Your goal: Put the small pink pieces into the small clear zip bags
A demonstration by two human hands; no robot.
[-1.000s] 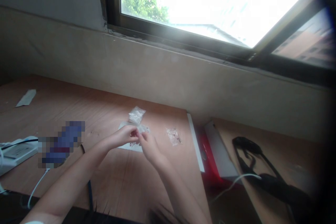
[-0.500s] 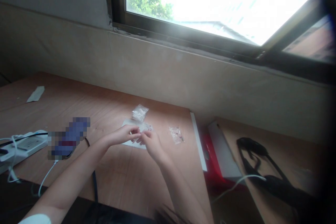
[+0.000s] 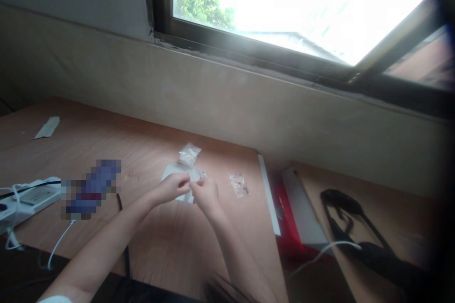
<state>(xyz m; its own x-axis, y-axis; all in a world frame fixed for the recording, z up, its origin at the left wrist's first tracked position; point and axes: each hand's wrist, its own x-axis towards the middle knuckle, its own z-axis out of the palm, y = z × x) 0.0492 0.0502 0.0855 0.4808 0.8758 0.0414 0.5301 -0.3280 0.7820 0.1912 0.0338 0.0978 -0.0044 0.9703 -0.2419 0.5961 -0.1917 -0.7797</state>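
My left hand point(image 3: 176, 186) and my right hand point(image 3: 205, 194) meet fingertip to fingertip above a white sheet point(image 3: 172, 169) on the wooden table. Both hands are closed in a pinch; whatever lies between the fingertips is too small to make out. Just behind them is a crumpled clear plastic bag point(image 3: 189, 155), touching the sheet's far side. To the right of my right hand lies a second clear packet point(image 3: 239, 185) with small dark and reddish bits in it.
On the left, a white power strip point(image 3: 33, 201) with cables lies near a blurred-out blue object point(image 3: 95, 184). A paper strip point(image 3: 47, 127) lies farther back. Right of the table's edge are a red and white box point(image 3: 288, 218) and a black strapped object point(image 3: 355, 227).
My left hand has turned slightly and its fingers have drawn closer together. Both hands stay over the sheet, fingertips still meeting. The view has shifted a little.
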